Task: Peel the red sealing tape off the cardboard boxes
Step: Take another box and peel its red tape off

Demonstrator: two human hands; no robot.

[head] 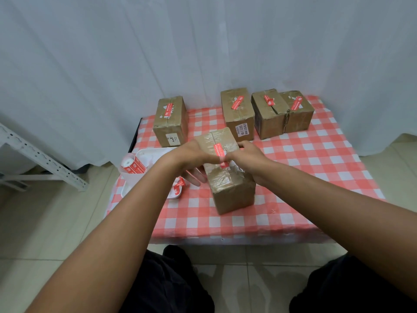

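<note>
A white curtain [203, 41] fills the upper half of the frame, hanging behind a low table [304, 177] covered in a red-and-white checked cloth at the centre right. Along the table's far edge stand four cardboard boxes: one at the left [170, 123], one in the middle [238, 116], and two touching each other at the right [269, 115] [297, 114]. Each carries a strip of red tape on its top.

A fifth box [228, 177] sits nearer, at the centre of the frame, its top and front glossy with clear tape. A red tape strip [219, 152] lies across its top. The left hand [194, 163] reaches over the box's left side and the right hand [250, 159] over its right; their fingertips meet at the strip, pinching it between them at the near end, which looks lifted off the cardboard.

Left of that box, a white tray [146, 159] lies at the table's left edge. It holds a roll of red tape [133, 167] and crumpled red pieces [179, 185] at its near right corner.
</note>
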